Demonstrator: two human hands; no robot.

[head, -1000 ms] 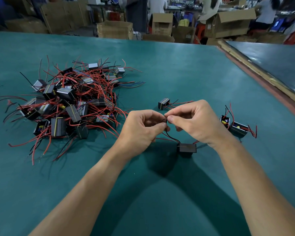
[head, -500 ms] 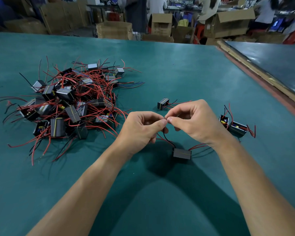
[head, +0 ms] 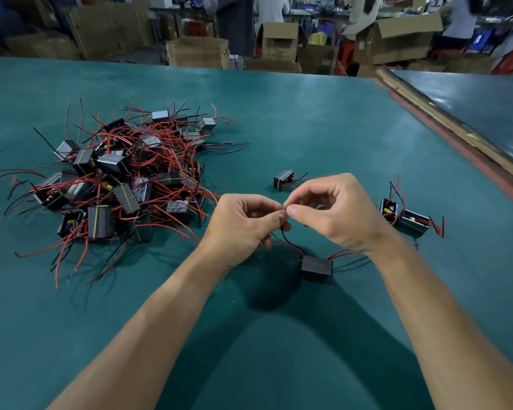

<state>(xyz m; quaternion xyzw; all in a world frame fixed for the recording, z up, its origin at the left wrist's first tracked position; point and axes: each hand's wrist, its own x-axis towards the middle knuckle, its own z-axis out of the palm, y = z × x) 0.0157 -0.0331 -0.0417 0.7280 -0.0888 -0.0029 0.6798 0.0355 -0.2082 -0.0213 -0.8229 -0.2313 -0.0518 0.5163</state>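
Since both hands work 1 black lead (head: pixel 289 243), left hand (head: pixel 243 229) and right hand (head: pixel 338 216) each pinch it thumb-to-forefinger, tips meeting, probably twisting its end; its transformer module (head: pixel 317 265) lies below them, middle of the tabletop (head: pixel 308 128), tangled pile (head: pixel 125 179) toward left edge, 2 modules (head: pixel 406 217) toward right

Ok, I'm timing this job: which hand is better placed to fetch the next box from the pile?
Left, probably. The left hand is beside the pile, while the right hand sits farther off, nearer the two boxes on the right. Both pinch the wire.
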